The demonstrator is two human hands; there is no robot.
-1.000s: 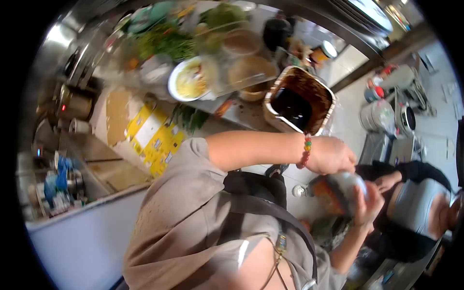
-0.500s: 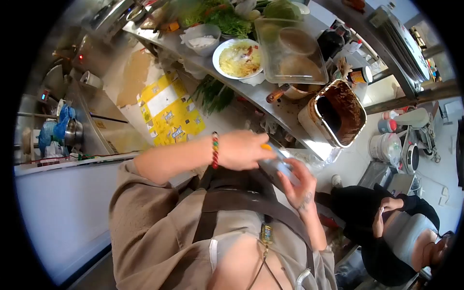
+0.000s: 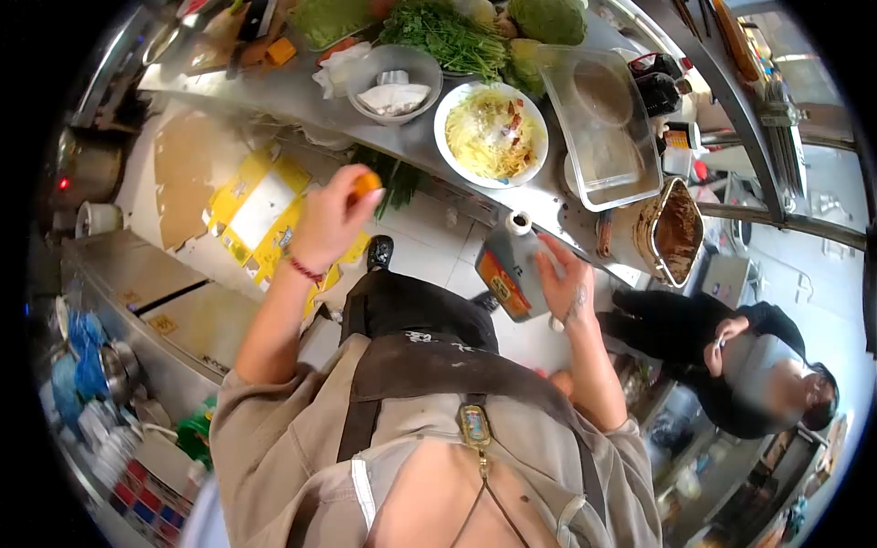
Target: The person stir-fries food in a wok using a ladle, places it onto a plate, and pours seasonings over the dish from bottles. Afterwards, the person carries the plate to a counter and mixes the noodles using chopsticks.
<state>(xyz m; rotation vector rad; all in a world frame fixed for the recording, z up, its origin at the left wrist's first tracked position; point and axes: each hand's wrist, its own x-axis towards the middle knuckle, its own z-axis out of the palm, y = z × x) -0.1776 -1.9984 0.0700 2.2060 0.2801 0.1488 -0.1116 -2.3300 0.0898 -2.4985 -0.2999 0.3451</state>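
My left hand, with a red bead bracelet at its wrist, is raised left of centre and pinches an orange cap. My right hand grips a large bottle of dark liquid by its side. The bottle leans, its uncapped mouth pointing up towards the counter, and a red and yellow label shows on it. Just beyond the bottle, on the steel counter, stands a white bowl of pale yellow shreds with red pieces and white powder on top.
On the counter are a plastic bowl of white powder, leafy greens, a clear plastic tub and a sauce-stained container. Flattened yellow cardboard covers part of the floor. Another person is at the right.
My hands were together at the bottle's top; now they are apart. The left has moved up and left with the orange cap. The bottle is now uncapped in my right hand.
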